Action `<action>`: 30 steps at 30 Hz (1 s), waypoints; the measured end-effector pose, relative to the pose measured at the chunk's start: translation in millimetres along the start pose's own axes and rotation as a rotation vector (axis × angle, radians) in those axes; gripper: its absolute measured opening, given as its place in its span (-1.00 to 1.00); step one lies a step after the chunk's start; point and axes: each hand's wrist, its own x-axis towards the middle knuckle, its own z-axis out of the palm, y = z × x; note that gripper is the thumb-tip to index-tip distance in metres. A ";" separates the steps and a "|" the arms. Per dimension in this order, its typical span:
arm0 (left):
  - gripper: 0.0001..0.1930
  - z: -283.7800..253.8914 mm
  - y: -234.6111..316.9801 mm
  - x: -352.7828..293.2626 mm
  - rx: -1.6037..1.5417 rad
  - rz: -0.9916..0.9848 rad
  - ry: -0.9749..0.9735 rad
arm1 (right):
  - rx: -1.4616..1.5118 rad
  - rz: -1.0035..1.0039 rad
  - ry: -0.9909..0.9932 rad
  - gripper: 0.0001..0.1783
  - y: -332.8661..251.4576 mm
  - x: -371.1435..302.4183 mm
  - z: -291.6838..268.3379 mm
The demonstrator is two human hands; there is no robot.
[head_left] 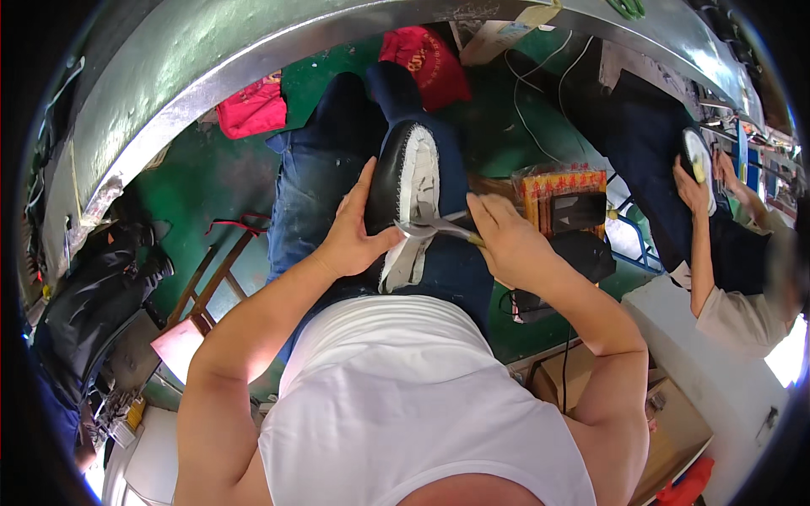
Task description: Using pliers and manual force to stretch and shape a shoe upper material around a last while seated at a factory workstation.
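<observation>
A black shoe upper (386, 179) lies sole up across my thighs, its toe pointing away from me. Its pale underside (422, 169) faces up, with a ragged whitish edge running round it. My left hand (359, 232) is wrapped round the shoe's left side, thumb near the rim at mid-length. In my right hand (510, 240) is a pair of metal pincers (434, 226), gripped by the handles from the right. The pincers' rounded head rests over the shoe's left edge, close to my left thumb. What sits between the jaws is too small to tell.
A metal bench edge (202, 88) curves across the far side. Red cloth bags (253, 105) lie on the green floor. To the right are an orange-and-red package (557, 190), a cardboard box (675, 422) and a co-worker's hands (696, 185) holding another shoe. A wooden stool (207, 295) stands left.
</observation>
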 end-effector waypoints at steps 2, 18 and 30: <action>0.09 7.1 -1.6 -12.9 0.195 -0.001 0.068 | -0.164 -0.055 0.121 -0.35 -4.5 -1.4 4.6; -0.39 21.1 29.4 -23.2 0.729 0.012 0.137 | 1.162 0.572 -0.439 -0.71 -3.1 9.5 8.3; -0.34 22.1 35.7 -18.3 0.859 -0.129 0.024 | 0.435 0.198 0.073 -0.44 -15.5 63.2 -1.7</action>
